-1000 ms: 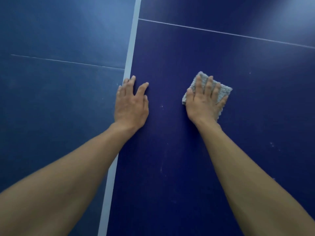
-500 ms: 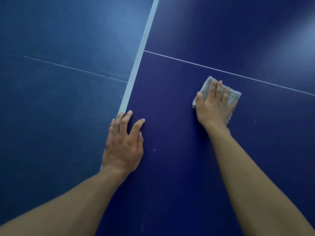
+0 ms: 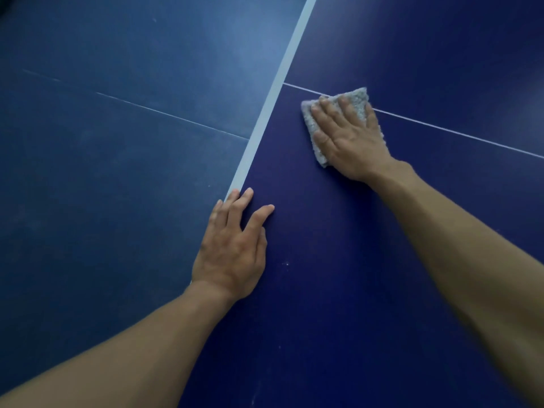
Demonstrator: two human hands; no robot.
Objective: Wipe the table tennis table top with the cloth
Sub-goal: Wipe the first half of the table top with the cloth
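The dark blue table tennis table top [image 3: 338, 260] fills the right and lower part of the view. A folded grey cloth [image 3: 357, 97] lies on it, over the thin white centre line [image 3: 459, 132]. My right hand [image 3: 350, 134] presses flat on the cloth with straight fingers, covering most of it. My left hand [image 3: 232, 245] rests flat on the table at its white left edge stripe [image 3: 265, 119], fingers spread and holding nothing.
Left of the white edge stripe lies a lighter blue floor surface [image 3: 117, 142] with a thin pale line across it. Small white specks [image 3: 285, 263] dot the table top near my left hand.
My right hand has slid the cloth away from me and to the left, onto the centre line. My left hand stays flat at the table edge while the view shifts forward.
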